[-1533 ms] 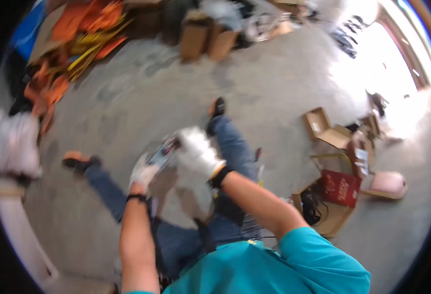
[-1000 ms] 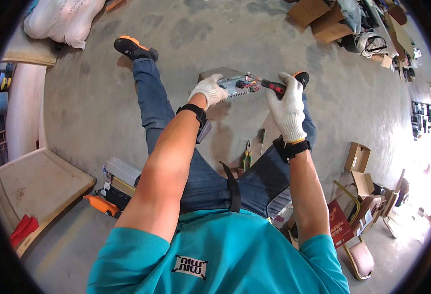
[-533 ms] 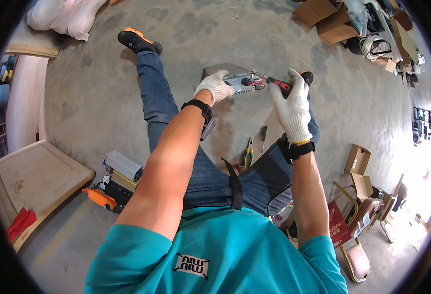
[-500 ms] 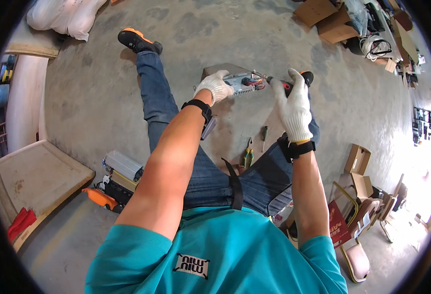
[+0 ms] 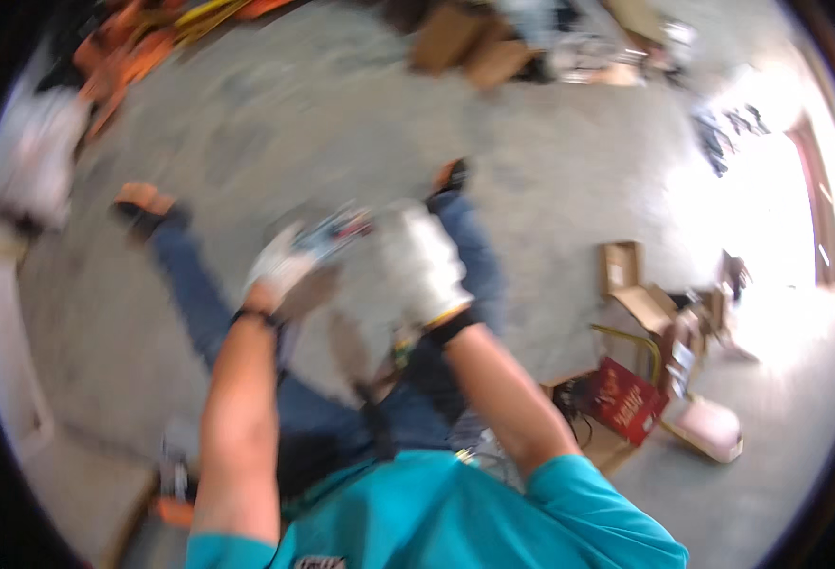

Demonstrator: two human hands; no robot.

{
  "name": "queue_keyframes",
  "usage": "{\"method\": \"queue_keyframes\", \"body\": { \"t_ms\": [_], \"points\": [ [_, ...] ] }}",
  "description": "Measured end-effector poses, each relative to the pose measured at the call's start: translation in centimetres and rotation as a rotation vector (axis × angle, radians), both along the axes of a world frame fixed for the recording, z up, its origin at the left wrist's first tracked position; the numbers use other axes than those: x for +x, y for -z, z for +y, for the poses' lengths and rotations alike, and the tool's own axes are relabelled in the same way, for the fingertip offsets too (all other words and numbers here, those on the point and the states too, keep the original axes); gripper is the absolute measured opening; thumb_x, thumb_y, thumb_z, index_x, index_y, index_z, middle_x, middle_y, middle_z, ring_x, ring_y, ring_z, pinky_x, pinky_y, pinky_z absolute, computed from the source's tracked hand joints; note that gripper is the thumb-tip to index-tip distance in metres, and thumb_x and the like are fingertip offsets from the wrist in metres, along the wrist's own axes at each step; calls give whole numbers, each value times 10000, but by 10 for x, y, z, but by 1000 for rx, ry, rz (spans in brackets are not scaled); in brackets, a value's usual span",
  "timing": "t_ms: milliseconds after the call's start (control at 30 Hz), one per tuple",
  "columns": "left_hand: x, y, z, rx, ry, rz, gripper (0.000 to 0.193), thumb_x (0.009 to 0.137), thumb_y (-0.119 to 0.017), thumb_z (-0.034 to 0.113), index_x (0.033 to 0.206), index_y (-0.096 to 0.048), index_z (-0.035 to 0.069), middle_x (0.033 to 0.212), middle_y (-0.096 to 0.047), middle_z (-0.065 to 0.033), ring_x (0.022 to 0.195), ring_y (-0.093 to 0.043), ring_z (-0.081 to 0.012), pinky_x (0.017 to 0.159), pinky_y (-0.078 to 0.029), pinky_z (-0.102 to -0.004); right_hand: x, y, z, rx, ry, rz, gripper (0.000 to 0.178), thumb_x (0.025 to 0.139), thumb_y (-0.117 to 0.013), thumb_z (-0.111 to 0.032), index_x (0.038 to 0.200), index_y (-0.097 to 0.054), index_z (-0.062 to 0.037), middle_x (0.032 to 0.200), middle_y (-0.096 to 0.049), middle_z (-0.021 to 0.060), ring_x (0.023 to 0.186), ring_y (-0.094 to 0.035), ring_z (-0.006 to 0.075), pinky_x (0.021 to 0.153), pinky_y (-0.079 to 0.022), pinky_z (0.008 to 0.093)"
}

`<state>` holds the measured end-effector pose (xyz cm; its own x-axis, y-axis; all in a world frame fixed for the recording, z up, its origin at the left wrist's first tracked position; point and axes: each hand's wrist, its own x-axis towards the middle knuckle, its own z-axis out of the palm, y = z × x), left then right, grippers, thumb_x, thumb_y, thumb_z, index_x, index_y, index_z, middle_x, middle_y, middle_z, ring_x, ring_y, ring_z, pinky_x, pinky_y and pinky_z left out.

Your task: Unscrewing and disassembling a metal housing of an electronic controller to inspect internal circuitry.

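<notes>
Motion smears the whole view. My left hand point(image 5: 283, 261), in a white knit glove, is closed around the near end of a silvery metal device point(image 5: 324, 237) with coloured wires at its far end. It is held above the floor between my outstretched legs. Just right of the device is my right hand point(image 5: 425, 261), also gloved in white. Its fingers are too blurred to read, and no tool shows in it. Beside my right thigh lies a blurred yellow-green item point(image 5: 402, 347), which matches the pliers seen earlier.
Cardboard boxes point(image 5: 455, 38) and clutter line the far side. To the right are an open carton point(image 5: 619, 269), a red box point(image 5: 621, 400) and a chair with a pale seat point(image 5: 710, 429). A white wrapped bundle point(image 5: 43, 156) and orange items point(image 5: 128, 62) stand at the far left.
My view has swung right, so hands, legs and floor appear further left. My left hand still holds the device. The black-and-red tool in my right hand no longer shows through the blur.
</notes>
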<state>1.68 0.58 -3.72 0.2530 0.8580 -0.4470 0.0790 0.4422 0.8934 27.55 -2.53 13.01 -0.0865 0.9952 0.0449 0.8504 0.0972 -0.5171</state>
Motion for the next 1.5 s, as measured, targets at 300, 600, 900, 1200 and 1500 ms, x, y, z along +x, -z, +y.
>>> {"method": "queue_keyframes", "body": {
  "t_ms": [300, 600, 900, 1200, 1500],
  "points": [
    [5, -32, 10, -160, 26, 415, 841, 898, -754, 123, 1684, -456, 88, 1231, -733, -145, 713, -672, -215, 541, -577, -379, -28, 7, -7, -3, 202, 197, 397, 967, -698, -113, 1352, -599, -105, 1308, -610, 220, 1206, -624, 487, 1015, -561, 570],
    [2, -24, 10, -146, 52, 425, 824, 906, -737, 109, 1682, -461, 87, 1233, -730, -167, 737, -691, -236, 531, -590, -399, -18, 6, 5, -203, 166, 165, 385, 1019, -709, -281, 1329, -592, -86, 1225, -649, 231, 1177, -665, 470, 937, -585, 568],
    [4, -24, 8, -154, 42, 435, 825, 906, -737, 108, 1682, -460, 83, 1292, -728, -155, 821, -730, -252, 566, -627, -383, -29, 0, -7, 19, 251, 231, 367, 996, -727, -265, 1310, -639, -95, 1240, -662, 221, 1195, -665, 453, 958, -581, 551],
    [7, -35, 6, -130, 35, 421, 837, 877, -751, 119, 1667, -478, 71, 1270, -740, -158, 796, -734, -249, 568, -614, -378, -12, 7, -6, 63, 43, 122, 402, 1012, -707, -259, 1382, -640, -117, 1230, -674, 214, 1135, -694, 480, 939, -593, 563],
    [7, -32, 7, -154, 19, 404, 834, 871, -730, 105, 1662, -472, 56, 1248, -718, -154, 643, -661, -225, 504, -533, -372, -15, -15, -2, -331, 193, 195, 388, 1027, -689, -252, 1387, -626, -123, 1208, -661, 229, 1172, -678, 490, 951, -584, 590]
  ]
}}
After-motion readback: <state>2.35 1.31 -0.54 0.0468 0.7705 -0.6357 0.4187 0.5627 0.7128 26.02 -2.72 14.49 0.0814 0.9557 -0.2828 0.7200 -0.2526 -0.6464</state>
